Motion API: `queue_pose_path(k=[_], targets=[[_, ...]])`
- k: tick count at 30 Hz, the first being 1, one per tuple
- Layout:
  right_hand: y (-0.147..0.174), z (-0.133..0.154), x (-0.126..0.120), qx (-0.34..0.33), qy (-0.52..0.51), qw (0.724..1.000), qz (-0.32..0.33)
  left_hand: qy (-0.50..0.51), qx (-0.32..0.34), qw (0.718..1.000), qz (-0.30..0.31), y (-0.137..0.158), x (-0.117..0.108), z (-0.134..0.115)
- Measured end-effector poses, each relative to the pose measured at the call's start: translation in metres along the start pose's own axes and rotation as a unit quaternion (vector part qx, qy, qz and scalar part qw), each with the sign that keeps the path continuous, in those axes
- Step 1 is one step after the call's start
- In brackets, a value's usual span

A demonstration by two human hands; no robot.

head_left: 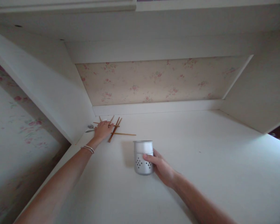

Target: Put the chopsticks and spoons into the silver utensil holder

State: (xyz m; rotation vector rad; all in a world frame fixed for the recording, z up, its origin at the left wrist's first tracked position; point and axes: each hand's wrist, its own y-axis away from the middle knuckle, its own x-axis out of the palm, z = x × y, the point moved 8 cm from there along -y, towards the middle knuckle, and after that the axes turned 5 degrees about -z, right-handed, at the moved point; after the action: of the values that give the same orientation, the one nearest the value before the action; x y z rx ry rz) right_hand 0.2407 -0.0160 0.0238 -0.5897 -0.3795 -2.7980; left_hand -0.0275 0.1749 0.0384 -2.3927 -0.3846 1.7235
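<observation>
My right hand [162, 168] is wrapped round the side of a silver metal utensil holder [143, 147] with small round holes in its lower half. The holder is upright over the white surface, its thumb-side wall facing me. At the back left, my left hand [104, 129] reaches down over a scatter of brown chopsticks [114, 132], its fingers bent onto some of them. Their tips stick out around the hand, and the exact grip is partly hidden. One lighter chopstick [126, 134] lies to the right, pointing towards the holder. A metal spoon [90, 126] lies just left of my left hand.
The white surface [200, 174] is bounded by a left side panel [51, 84], a right side panel [259, 87] and a low back ledge [158, 108]. Flowered wallpaper [149, 81] shows behind. A white cabinet underside [142, 28] overhangs the surface.
</observation>
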Motion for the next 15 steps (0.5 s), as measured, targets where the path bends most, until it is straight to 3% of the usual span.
queue_pose_path(k=[5,8,15], targets=[[-0.069,0.048,-0.024,-0.125,0.163,0.97,-0.127,-0.008,0.139,0.989,-0.057,0.044,-0.01,-0.028],[-0.121,0.061,-0.028,-0.159,0.228,0.944,-0.18,-0.013,0.203,0.978,-0.044,0.069,-0.002,-0.039],[-0.21,0.064,-0.023,-0.178,0.398,0.863,-0.255,-0.044,0.181,0.981,-0.058,0.072,0.0,-0.02]])
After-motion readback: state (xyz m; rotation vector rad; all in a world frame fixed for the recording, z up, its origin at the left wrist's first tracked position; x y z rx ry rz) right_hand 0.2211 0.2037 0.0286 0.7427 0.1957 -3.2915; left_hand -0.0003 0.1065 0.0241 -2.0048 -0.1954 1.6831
